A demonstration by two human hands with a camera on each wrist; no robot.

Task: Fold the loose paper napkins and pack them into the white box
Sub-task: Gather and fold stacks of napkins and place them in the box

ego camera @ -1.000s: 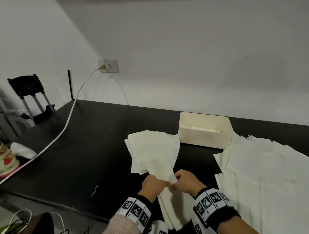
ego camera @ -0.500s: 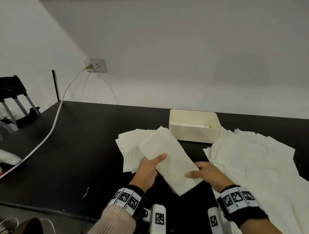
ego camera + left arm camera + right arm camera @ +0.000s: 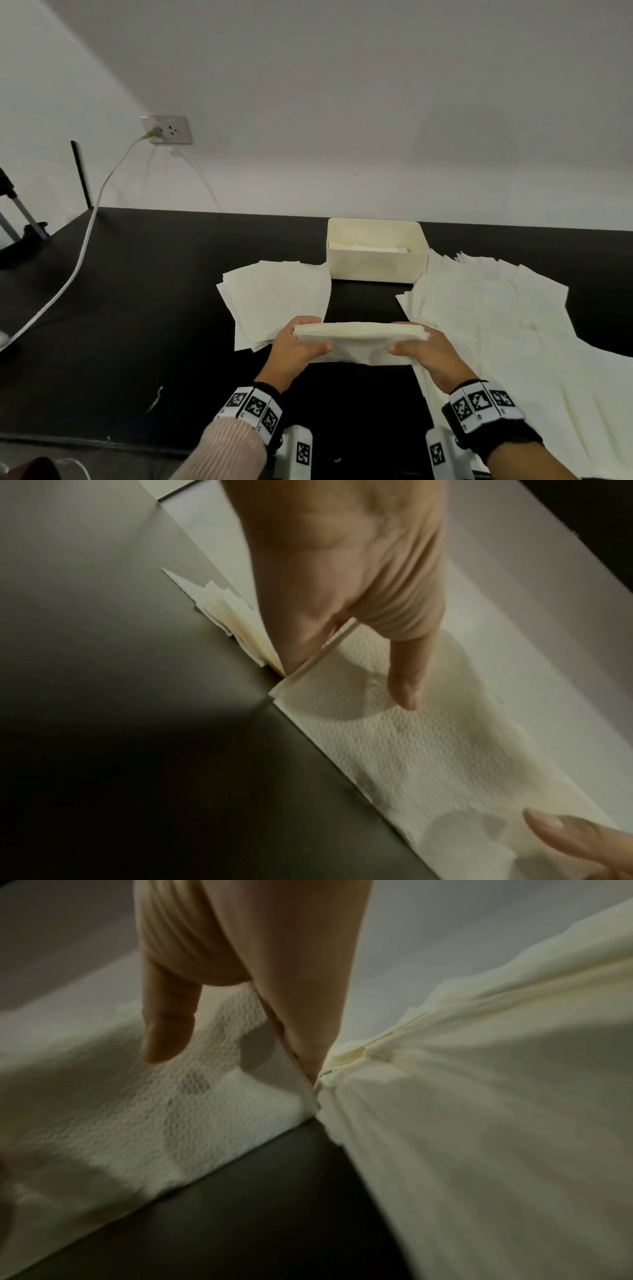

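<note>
Folded napkin stack [image 3: 359, 334] level between both grips, left hand [image 3: 298, 346] and right hand [image 3: 430, 353] pinching its ends.

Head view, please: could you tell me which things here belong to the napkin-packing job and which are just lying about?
Part of the job:
- folded napkin, held by left hand and right hand
- white box
- left napkin stack
- right napkin pile

Just lying about:
- white cable
- wall socket
- black stand at the left edge

box [image 3: 376, 265] behind, centre | napkin stack [image 3: 274, 301] left | loose napkins [image 3: 496, 325] right | all on table [image 3: 137, 308]
</note>
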